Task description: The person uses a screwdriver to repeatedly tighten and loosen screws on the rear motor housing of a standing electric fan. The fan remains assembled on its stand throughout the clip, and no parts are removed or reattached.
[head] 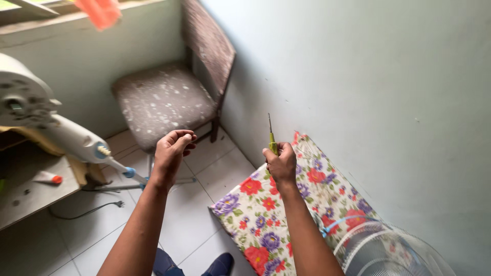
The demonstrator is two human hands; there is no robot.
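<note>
Right hand fisted around yellow-green screwdriver, handle mostly hidden, thin shaft pointing up before the pale wall. Left hand loosely curled, palm contents unclear. Fan grille cut off at bottom right, over floral cushion.

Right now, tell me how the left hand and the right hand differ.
The left hand is curled loosely with nothing visible in it; the right hand is closed on a yellow-green screwdriver, tip pointing up. The left hand is over the tiled floor before the chair; the right is above the floral cushion. Both are bare and raised.
</note>
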